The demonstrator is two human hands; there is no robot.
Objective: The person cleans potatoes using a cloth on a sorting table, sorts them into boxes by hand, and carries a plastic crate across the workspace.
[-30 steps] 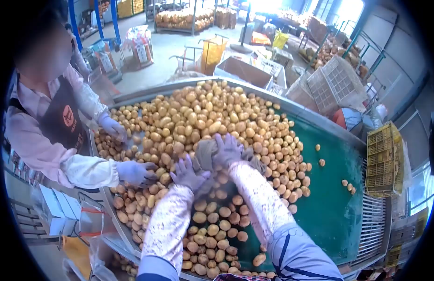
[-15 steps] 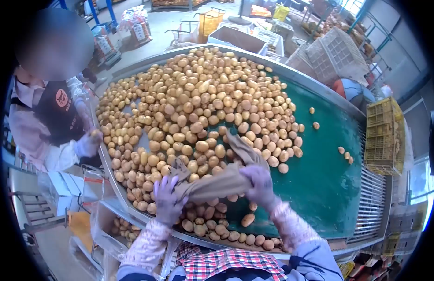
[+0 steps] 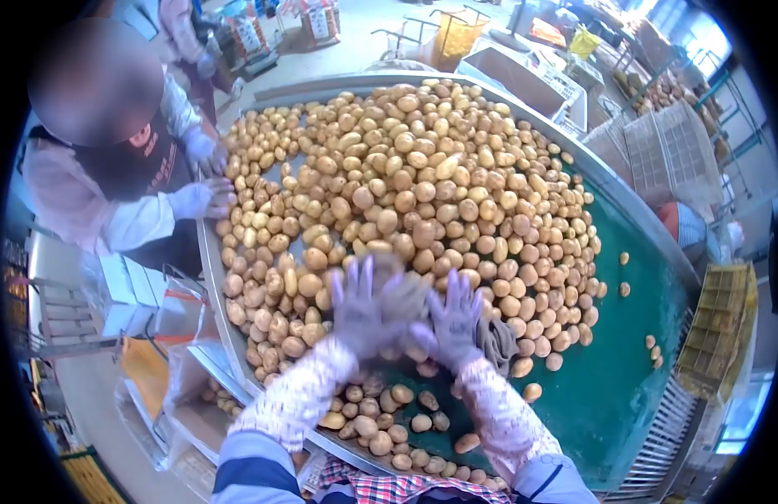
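Many potatoes (image 3: 406,185) are heaped on a green-surfaced sorting table (image 3: 632,370). My left hand (image 3: 361,309), in a purple glove, lies with fingers spread on a grey-brown cloth (image 3: 403,304) at the near side of the heap. Just right of it my right hand (image 3: 450,323), gloved too, has its fingers apart and rests over the same cloth. One end of the cloth (image 3: 495,343) shows beyond my right hand, against the potatoes. Part of the cloth is hidden under both hands.
At the left edge a co-worker (image 3: 112,185) has both gloved hands (image 3: 206,198) by the potatoes. Another person (image 3: 187,42) stands behind. A yellow crate (image 3: 715,328) is at the right, a grey bin (image 3: 515,80) beyond the far rim. Loose potatoes (image 3: 626,289) lie to the right.
My hands have moved forward and closer together, from holding the cloth stretched to lying spread on it, now bunched up. The co-worker's hands have come back to the table edge.
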